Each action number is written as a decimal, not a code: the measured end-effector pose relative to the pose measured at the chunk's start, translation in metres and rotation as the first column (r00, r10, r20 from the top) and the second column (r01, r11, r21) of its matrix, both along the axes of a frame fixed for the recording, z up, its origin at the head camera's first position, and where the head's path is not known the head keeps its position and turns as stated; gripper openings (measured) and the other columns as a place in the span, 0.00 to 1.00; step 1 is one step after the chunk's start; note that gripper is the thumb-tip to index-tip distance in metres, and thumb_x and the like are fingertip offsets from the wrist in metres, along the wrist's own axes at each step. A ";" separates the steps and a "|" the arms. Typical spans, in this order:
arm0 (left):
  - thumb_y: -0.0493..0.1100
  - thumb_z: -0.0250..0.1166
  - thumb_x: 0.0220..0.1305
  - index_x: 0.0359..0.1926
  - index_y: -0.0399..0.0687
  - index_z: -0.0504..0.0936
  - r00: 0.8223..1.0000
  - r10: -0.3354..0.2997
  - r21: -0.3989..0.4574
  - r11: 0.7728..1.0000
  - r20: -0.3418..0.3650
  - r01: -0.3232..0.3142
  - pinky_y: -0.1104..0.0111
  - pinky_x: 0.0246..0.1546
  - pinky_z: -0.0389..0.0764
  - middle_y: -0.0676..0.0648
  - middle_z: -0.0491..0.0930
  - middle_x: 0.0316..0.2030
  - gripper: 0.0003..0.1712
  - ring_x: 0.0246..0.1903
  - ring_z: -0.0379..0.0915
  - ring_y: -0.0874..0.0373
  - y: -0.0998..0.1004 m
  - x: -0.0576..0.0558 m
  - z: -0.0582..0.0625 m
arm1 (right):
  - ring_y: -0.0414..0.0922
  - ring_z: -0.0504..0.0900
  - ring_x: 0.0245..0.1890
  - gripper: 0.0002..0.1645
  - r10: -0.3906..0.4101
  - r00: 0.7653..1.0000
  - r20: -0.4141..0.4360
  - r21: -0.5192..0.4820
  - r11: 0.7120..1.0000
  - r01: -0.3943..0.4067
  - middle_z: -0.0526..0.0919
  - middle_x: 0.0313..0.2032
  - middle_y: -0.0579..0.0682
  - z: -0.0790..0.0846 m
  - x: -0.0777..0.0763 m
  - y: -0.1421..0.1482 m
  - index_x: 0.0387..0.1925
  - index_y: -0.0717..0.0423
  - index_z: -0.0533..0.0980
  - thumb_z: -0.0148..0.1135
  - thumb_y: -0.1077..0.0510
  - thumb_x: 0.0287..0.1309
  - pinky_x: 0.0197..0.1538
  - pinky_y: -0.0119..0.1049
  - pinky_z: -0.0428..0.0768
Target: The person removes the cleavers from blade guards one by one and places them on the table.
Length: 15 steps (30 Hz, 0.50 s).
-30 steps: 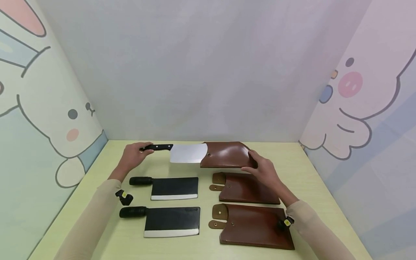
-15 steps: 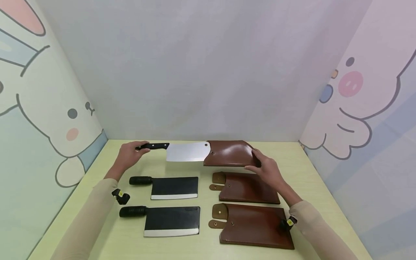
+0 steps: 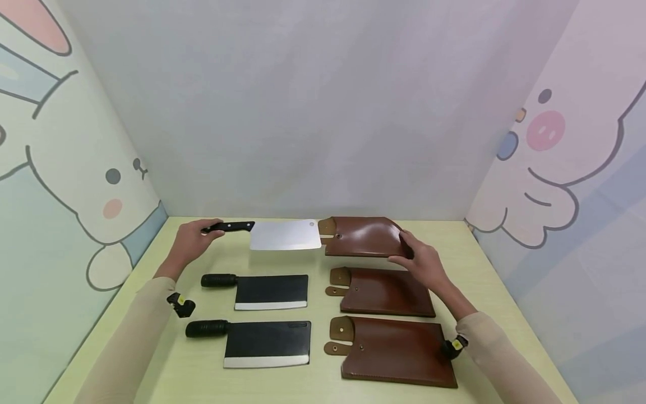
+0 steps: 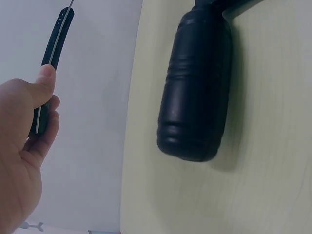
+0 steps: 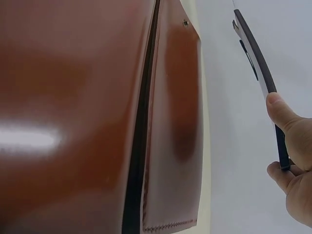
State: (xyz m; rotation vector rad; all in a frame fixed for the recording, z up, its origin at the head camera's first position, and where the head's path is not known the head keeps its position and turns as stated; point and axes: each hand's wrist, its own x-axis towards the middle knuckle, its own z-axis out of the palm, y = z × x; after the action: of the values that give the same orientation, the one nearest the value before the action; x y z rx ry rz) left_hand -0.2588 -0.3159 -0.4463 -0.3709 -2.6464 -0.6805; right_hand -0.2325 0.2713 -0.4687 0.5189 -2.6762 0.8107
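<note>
My left hand [image 3: 190,244] grips the black riveted handle [image 3: 232,226] of a silver cleaver [image 3: 285,234], raised over the back of the table with its blade pointing right. In the left wrist view, thumb and fingers of the left hand [image 4: 29,126] wrap that handle [image 4: 58,39]. My right hand [image 3: 419,259] pinches the far end of a brown leather sheath [image 3: 365,235], whose mouth faces the blade. The blade's end is level with the sheath's straps, outside the pocket; whether it touches them I cannot tell. Edge-on, the sheath [image 5: 258,58] shows in the right wrist view.
Two black-bladed cleavers, a rear one [image 3: 272,290] and a front one [image 3: 267,343], lie on the pale table [image 3: 166,370]. To their right lie two brown sheaths, rear [image 3: 388,293] and front [image 3: 398,350]. A grey wall [image 3: 313,112] stands behind.
The left hand has moved left with the cleaver, and the right hand right with the sheath. The blade has slid out of the sheath, baring its corner hole and the sheath's straps.
</note>
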 end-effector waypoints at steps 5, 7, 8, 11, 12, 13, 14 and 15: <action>0.44 0.70 0.68 0.56 0.35 0.84 1.000 -0.008 -0.006 1.000 -0.008 0.007 0.47 0.35 0.79 0.30 0.85 0.47 0.21 0.37 0.84 0.37 -0.007 0.000 -0.006 | 0.67 0.72 0.66 0.51 -0.009 1.000 0.015 0.005 1.000 0.009 0.69 0.70 0.68 -0.003 -0.003 0.008 0.74 0.65 0.64 0.77 0.48 0.57 0.60 0.62 0.75; 0.44 0.70 0.68 0.56 0.34 0.84 1.000 -0.003 -0.010 1.000 0.001 0.003 0.50 0.33 0.79 0.30 0.85 0.47 0.21 0.37 0.84 0.38 -0.010 -0.001 -0.009 | 0.67 0.72 0.66 0.51 -0.011 1.000 0.024 0.008 1.000 0.010 0.68 0.70 0.68 -0.004 -0.005 0.010 0.74 0.65 0.64 0.76 0.47 0.57 0.61 0.63 0.75; 0.44 0.70 0.68 0.56 0.35 0.84 1.000 0.001 -0.012 1.000 0.006 -0.001 0.51 0.33 0.79 0.30 0.85 0.47 0.21 0.37 0.84 0.39 -0.011 -0.001 -0.011 | 0.67 0.72 0.66 0.51 -0.012 1.000 0.028 0.010 1.000 0.012 0.68 0.70 0.68 -0.005 -0.005 0.011 0.74 0.65 0.64 0.76 0.47 0.57 0.61 0.63 0.75; 0.43 0.70 0.69 0.57 0.35 0.84 0.999 0.008 -0.010 1.000 0.038 -0.008 0.52 0.33 0.79 0.30 0.85 0.49 0.21 0.38 0.84 0.39 -0.013 -0.003 -0.017 | 0.67 0.72 0.66 0.51 -0.015 0.999 0.031 0.012 1.000 0.014 0.69 0.70 0.68 -0.007 -0.008 0.013 0.74 0.64 0.64 0.76 0.48 0.57 0.61 0.63 0.75; 0.43 0.70 0.69 0.57 0.35 0.84 0.999 0.010 -0.011 1.000 0.046 -0.010 0.53 0.33 0.79 0.30 0.84 0.50 0.21 0.38 0.84 0.39 -0.013 -0.004 -0.019 | 0.67 0.72 0.66 0.51 -0.017 0.999 0.034 0.015 1.000 0.016 0.69 0.70 0.68 -0.008 -0.009 0.014 0.74 0.64 0.64 0.76 0.48 0.57 0.61 0.63 0.74; 0.43 0.70 0.68 0.57 0.35 0.84 0.998 0.012 -0.012 1.000 0.054 -0.011 0.53 0.33 0.79 0.30 0.84 0.50 0.21 0.39 0.84 0.39 -0.014 -0.004 -0.021 | 0.67 0.72 0.66 0.51 -0.019 0.999 0.035 0.017 1.000 0.019 0.69 0.70 0.68 -0.010 -0.010 0.015 0.74 0.64 0.64 0.76 0.48 0.57 0.61 0.63 0.74; 0.43 0.70 0.69 0.57 0.35 0.84 0.998 0.013 -0.012 1.000 0.063 -0.013 0.51 0.34 0.79 0.30 0.84 0.51 0.21 0.40 0.84 0.38 -0.014 -0.004 -0.023 | 0.67 0.72 0.66 0.50 -0.021 0.999 0.039 0.018 1.000 0.020 0.69 0.70 0.68 -0.012 -0.011 0.015 0.74 0.64 0.64 0.76 0.48 0.57 0.61 0.63 0.74; 0.43 0.69 0.69 0.57 0.35 0.84 0.997 0.014 -0.012 1.000 0.072 -0.013 0.50 0.36 0.79 0.30 0.84 0.51 0.21 0.41 0.84 0.38 -0.014 -0.005 -0.025 | 0.67 0.72 0.67 0.50 -0.023 0.999 0.044 0.021 1.000 0.022 0.69 0.70 0.68 -0.013 -0.012 0.016 0.74 0.64 0.65 0.76 0.48 0.57 0.62 0.63 0.74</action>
State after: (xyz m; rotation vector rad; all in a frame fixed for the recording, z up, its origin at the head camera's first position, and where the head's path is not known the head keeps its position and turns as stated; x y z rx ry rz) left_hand -0.2635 -0.3298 -0.4710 -0.3371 -2.7189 -0.6869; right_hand -0.2441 0.2870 -0.4817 0.4806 -2.7280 0.7987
